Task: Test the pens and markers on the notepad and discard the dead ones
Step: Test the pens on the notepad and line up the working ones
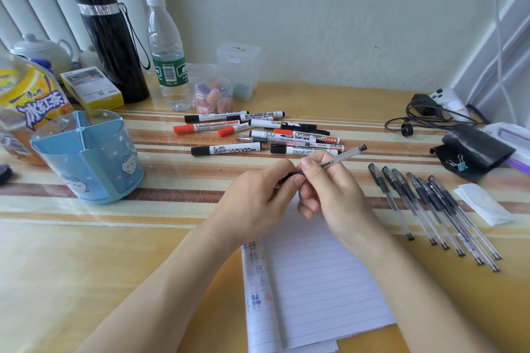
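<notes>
Clear plastic gel pen (341, 156) is held above the white lined notepad (315, 281) on the yellow bench (86, 266). The right hand (329, 189) pinches its barrel and the left hand (258, 195) is curled round its black front end. White-barrelled whiteboard markers (258, 132) lie behind.

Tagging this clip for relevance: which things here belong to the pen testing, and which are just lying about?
Job: held gel pen, notepad, whiteboard markers, row of gel pens.
Lying about: black flask, water bottle, charger cable, binder clip.
</notes>
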